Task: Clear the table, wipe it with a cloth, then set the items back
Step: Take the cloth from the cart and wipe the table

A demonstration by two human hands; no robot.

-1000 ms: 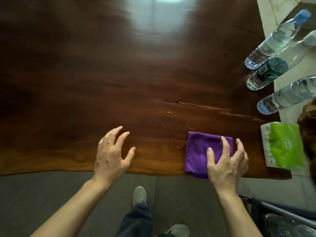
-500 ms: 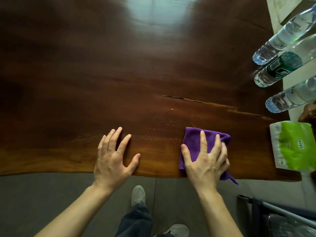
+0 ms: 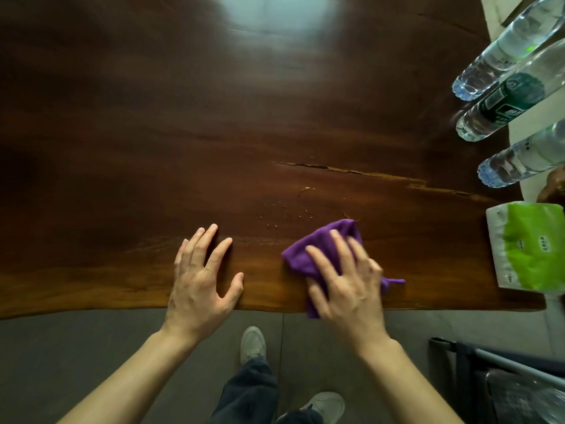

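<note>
- Cloth (image 3: 318,249), purple and bunched, lies on the near edge of the table (image 3: 153,148), pinned under the right hand (image 3: 345,283); one corner hangs over the table edge and a thin tail pokes out to the right.
- Right hand presses flat with fingers spread on the cloth, palm down rather than pinching it; the fingers look slightly blurred, so the hand seems to be mid-stroke.
- Left hand (image 3: 201,280) lies open and empty on the wood just to the left, fingers splayed, bracing the body.
- Water droplets (image 3: 281,214) sit just beyond the cloth, between the two hands and a little farther away; a long crack in the wood (image 3: 367,174) runs farther off still.
- To wipe well, I judge the next stroke should go forward and slightly left through the droplets, with even palm pressure so the cloth does not roll up further.
- Flattening the bunched cloth first would give more contact.
- Three bottles (image 3: 504,105) and a green tissue pack (image 3: 532,249) stand at the far right end of the table, well apart from the cloth; strokes going right should stop short of them.
- Wiping appears to be only starting.
</note>
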